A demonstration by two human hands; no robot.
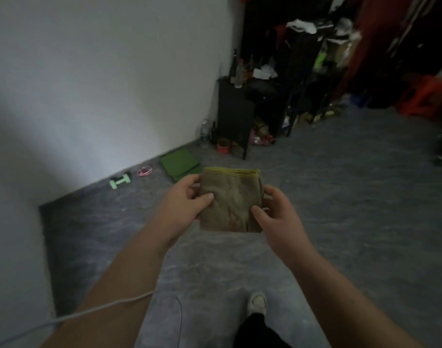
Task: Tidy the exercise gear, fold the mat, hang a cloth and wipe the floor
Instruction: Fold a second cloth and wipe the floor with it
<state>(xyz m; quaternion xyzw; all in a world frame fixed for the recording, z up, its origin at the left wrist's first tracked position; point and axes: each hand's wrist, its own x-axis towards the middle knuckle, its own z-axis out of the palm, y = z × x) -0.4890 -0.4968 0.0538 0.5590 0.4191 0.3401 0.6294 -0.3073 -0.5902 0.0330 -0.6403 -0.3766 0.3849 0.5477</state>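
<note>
Head view: both hands (187, 199) (277, 214) pinch a folded cloth (231, 199) above the floor (340, 222).

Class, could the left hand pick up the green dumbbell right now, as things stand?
Probably not. The left hand is busy gripping the folded cloth together with the right hand, held up in front of the standing person. The dumbbell lies on the floor by the wall, well beyond and below the hand, though nothing blocks it.

Bare forearms, black trousers (255, 332), pale shoe (258, 301)
</note>
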